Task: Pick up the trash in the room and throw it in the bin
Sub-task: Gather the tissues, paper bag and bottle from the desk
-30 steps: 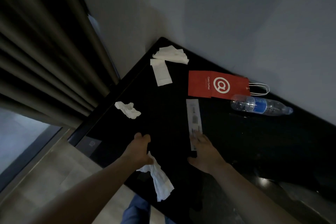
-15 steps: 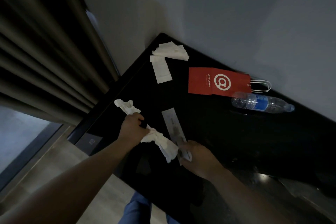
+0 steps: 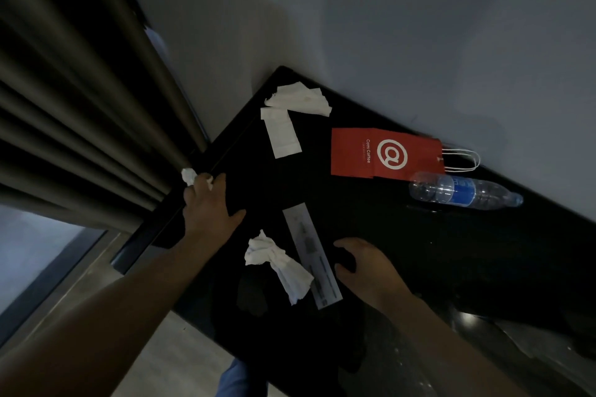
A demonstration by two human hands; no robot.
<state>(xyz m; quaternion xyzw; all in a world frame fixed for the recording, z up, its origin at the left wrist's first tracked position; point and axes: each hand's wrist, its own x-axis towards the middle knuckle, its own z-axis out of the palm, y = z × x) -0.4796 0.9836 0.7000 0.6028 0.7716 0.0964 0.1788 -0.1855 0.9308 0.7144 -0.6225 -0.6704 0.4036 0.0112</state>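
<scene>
1. My left hand (image 3: 209,203) curls its fingers over a small tissue wad (image 3: 189,176) at the edge of the black table (image 3: 419,251), well left of the red paper bag (image 3: 383,153).
2. My right hand (image 3: 366,267) hovers below the bag, fingers loosely curled, holding nothing.
3. A long receipt (image 3: 309,251) lies below-left of the bag, with a crumpled tissue (image 3: 277,264) touching it.
4. Two flat napkins (image 3: 280,138) lie left of the bag, and a plastic bottle (image 3: 464,192) lies on its side at the bag's lower right.

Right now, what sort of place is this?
Probably a hotel room or bedroom: heavy pleated curtains beside a window, a glossy black tabletop against a plain wall, with a red Cotti Coffee paper bag and plastic water bottle lying on it.
</scene>
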